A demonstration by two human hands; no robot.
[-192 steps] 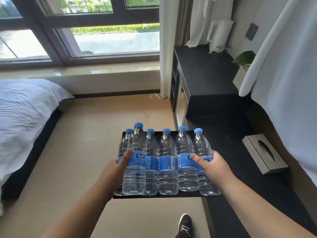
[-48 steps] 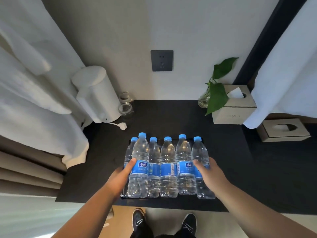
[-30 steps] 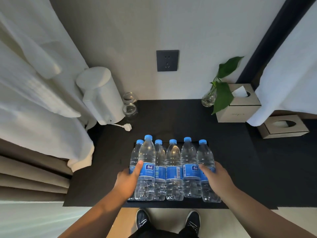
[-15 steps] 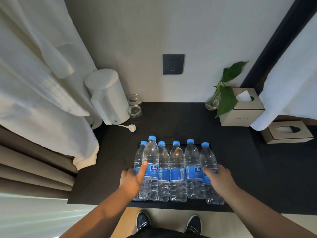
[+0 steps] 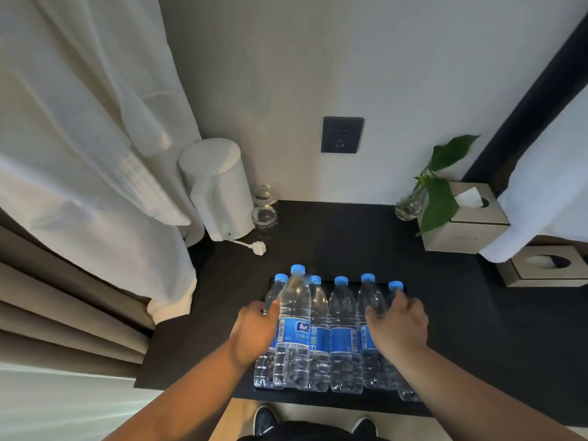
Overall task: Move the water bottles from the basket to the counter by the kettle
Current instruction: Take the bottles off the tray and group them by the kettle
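Several clear water bottles (image 5: 345, 332) with blue caps and labels stand upright in a flat black basket (image 5: 383, 284) on the dark counter (image 5: 334, 246). The white kettle (image 5: 219, 189) stands at the counter's back left. My left hand (image 5: 254, 332) is at the left end of the row, its fingers curled onto the leftmost bottle (image 5: 272, 297), partly behind a taller front bottle (image 5: 294, 313). My right hand (image 5: 397, 326) lies over the rightmost bottle (image 5: 396, 289), thumb on one side and fingers on the other.
Two small glass jars (image 5: 264, 214) and a white plug (image 5: 259, 248) sit beside the kettle. A plant in a glass vase (image 5: 410, 205) and a tissue box (image 5: 464, 224) stand at the back right, with another tissue box (image 5: 544, 265) lower right. White cloth (image 5: 95, 154) hangs left.
The basket was carried across the room and set on the counter. In the last half second both hands left its sides and rose onto the outer bottles.
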